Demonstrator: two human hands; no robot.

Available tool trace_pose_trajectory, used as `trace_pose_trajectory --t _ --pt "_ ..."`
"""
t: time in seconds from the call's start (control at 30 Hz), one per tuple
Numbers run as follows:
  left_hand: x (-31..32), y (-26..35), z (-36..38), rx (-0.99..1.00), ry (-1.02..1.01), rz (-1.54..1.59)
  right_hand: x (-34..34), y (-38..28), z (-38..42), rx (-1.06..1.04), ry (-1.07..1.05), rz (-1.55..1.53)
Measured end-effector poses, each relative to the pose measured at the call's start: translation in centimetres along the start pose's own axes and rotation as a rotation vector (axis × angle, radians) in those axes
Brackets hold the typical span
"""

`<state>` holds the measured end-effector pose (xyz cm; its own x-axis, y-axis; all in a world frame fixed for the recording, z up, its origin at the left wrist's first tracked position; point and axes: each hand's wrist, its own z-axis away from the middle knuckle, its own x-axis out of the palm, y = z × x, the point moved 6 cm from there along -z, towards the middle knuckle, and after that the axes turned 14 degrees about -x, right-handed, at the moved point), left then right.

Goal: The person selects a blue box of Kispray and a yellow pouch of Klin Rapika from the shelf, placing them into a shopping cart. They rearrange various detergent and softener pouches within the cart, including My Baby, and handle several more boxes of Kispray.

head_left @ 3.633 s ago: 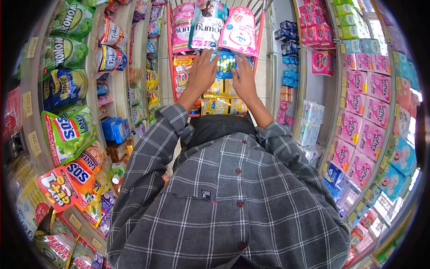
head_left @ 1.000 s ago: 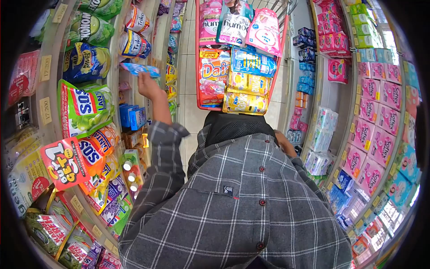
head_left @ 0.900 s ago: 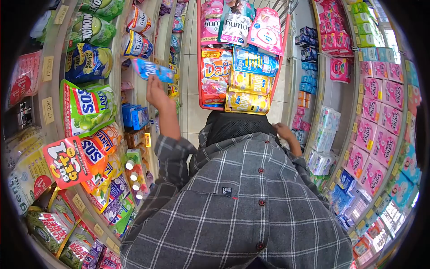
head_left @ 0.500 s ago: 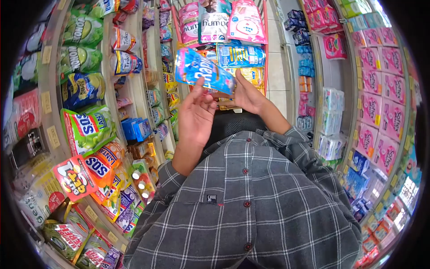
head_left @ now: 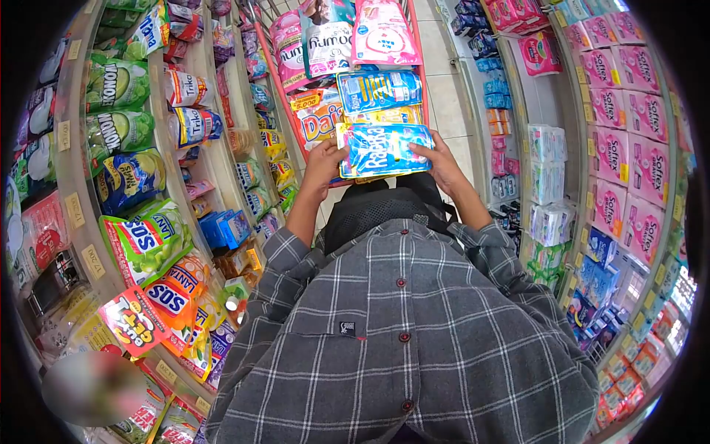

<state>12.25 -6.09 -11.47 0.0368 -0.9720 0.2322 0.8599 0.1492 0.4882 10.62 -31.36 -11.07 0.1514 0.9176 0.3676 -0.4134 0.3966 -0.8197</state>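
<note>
Fingers point(head_left: 421, 151): left hand point(head_left: 321, 169), right hand point(head_left: 449, 169) pinch pouch point(head_left: 386, 150) by opposite sides | pouch: seen over near end of cart point(head_left: 271, 61), contact below unclear | handling: even pinch, avoid squeezing middle | beyond: second pouch point(head_left: 381, 92), pink bag point(head_left: 386, 37)

Your forearms point(head_left: 303, 211) extend forward; your left hand point(head_left: 322, 166) and right hand point(head_left: 444, 159) curl inward, gripping, thumbs point(head_left: 422, 150) facing each other.

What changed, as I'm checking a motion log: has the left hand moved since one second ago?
Yes: the left hand has moved rightward, away from the shelved blue boxes, toward the cart.
</note>
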Motion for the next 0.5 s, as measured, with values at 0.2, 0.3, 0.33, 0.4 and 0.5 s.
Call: trace_pose_trajectory --t 0.2,0.3,0.33,0.4,0.5 --pt "1.0 5.3 1.4 0.338 0.052 -0.310 -0.1 0.7 -0.5 0.040 -0.154 0.203" --pt "4.9 11.0 4.9 0.674 0.021 -0.873 1.8 1.9 -1.2 -0.011 -0.434 0.351" --pt "7.1 12.5 6.5 0.719 -0.053 -1.061 3.2 2.3 -1.3 -0.040 -0.518 0.278" --pt "10.7 13.8 8.0 0.797 -0.134 -1.400 6.2 0.3 -1.1 -0.186 -0.540 0.390" --pt "14.6 15.6 6.9 1.002 -0.097 -1.614 9.7 -0.7 -1.4 -0.258 -0.389 0.224"
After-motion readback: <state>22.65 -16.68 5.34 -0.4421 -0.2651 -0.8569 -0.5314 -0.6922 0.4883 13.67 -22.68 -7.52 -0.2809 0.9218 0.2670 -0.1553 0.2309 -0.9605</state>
